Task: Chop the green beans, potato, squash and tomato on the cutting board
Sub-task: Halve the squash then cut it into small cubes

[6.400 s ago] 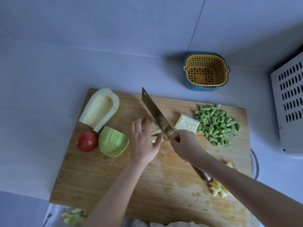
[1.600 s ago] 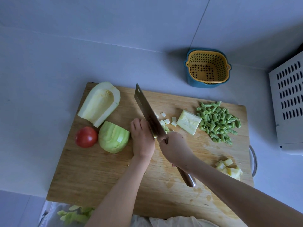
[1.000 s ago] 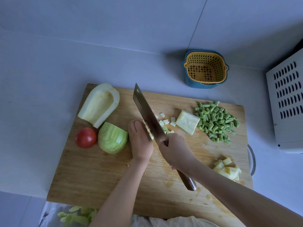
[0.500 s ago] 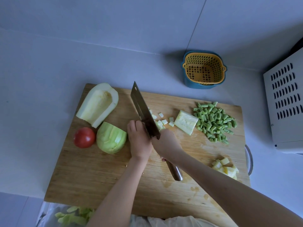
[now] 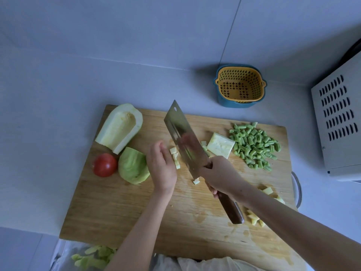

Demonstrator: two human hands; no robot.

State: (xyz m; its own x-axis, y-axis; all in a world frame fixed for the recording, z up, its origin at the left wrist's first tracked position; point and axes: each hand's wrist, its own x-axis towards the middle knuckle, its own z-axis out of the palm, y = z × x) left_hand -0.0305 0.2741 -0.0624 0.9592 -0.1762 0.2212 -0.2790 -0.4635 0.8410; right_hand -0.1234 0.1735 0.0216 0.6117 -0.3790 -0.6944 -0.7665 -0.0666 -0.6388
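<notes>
My right hand grips the cleaver by its dark handle, the broad blade tilted and raised above the wooden cutting board. My left hand stands edge-on beside small squash cubes, fingers straight, against the blade's left face. One squash wedge lies right of the blade. A hollowed squash half, a peeled squash piece and a whole tomato sit at the board's left. Chopped green beans are piled at the far right. Diced potato lies near the right edge, partly under my forearm.
A yellow colander in a blue bowl stands on the counter behind the board. A white vented appliance stands at the right. Green peelings lie in a bag below the board's near edge. A metal rim shows at the board's right.
The cleaver has stopped chopping and tilted up off the board, showing its flat side. My left hand has uncurled and now stands straight beside the cut cubes.
</notes>
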